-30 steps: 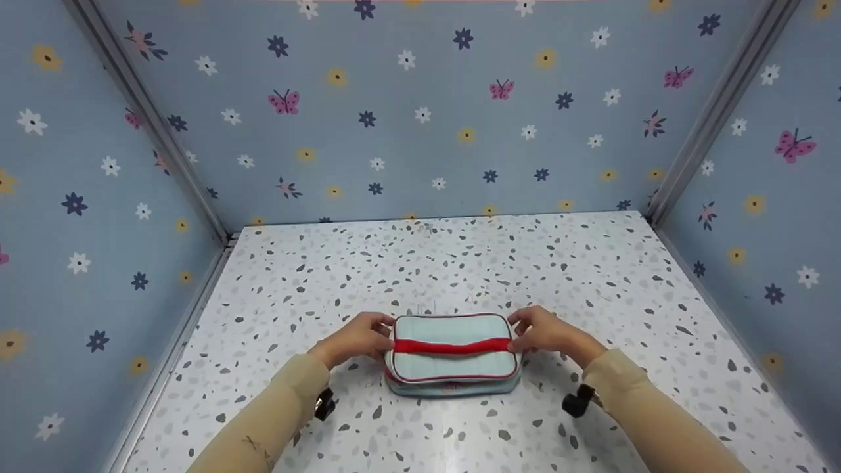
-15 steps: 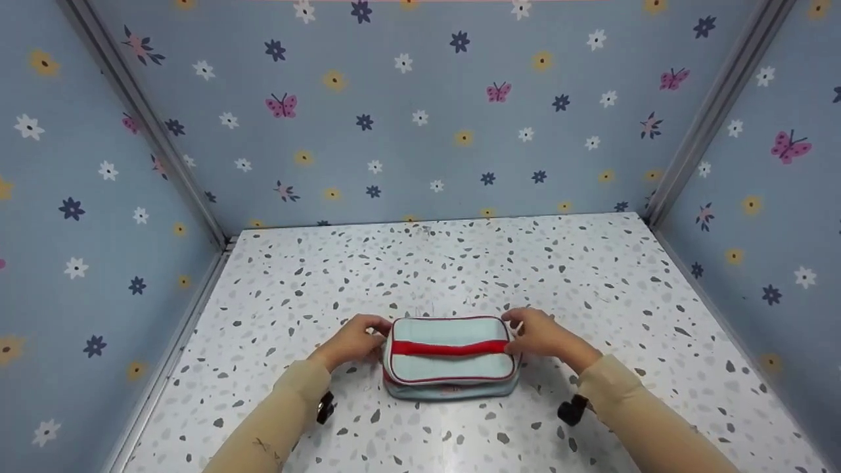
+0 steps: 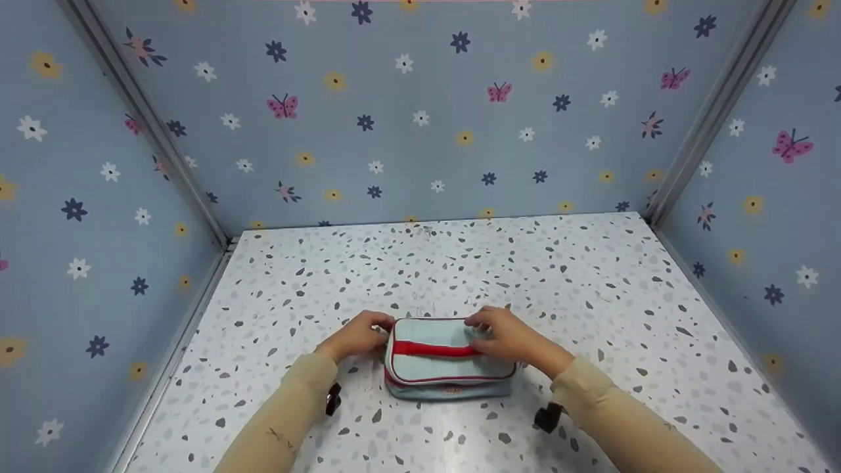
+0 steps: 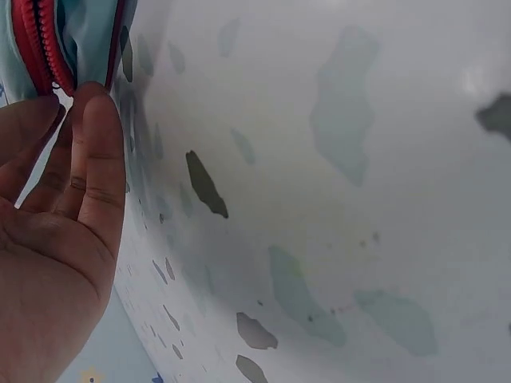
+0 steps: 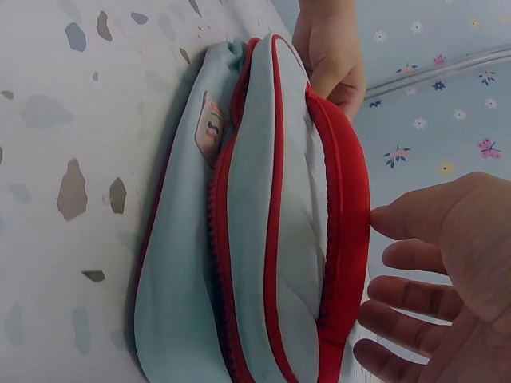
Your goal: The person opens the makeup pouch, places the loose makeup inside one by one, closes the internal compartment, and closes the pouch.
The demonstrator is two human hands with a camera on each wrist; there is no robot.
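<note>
A light blue zippered pouch (image 3: 427, 368) with red piping lies on the speckled tabletop. Across its top runs a red carry handle (image 3: 433, 350), bowed up in the right wrist view. At the pouch's left end, my left hand (image 3: 358, 336) pinches near the end of the red zipper (image 4: 49, 52) with thumb and fingertips. My right hand (image 3: 506, 335) is over the right part of the top, fingers apart and loosely bent. Its thumb tip meets the handle's edge in the right wrist view, without curling round it. The zipper looks closed along the front side.
The white tabletop (image 3: 420, 269) with grey flecks stretches around the pouch. Blue flowered panels (image 3: 420, 98) stand at the back and on both sides, joined by metal corner posts (image 3: 709, 112). Black wrist devices (image 3: 548, 417) hang under the forearms.
My right hand has moved left from the pouch's right end onto its top, by the handle. The left hand has stayed at the left end, and the pouch has hardly shifted.
</note>
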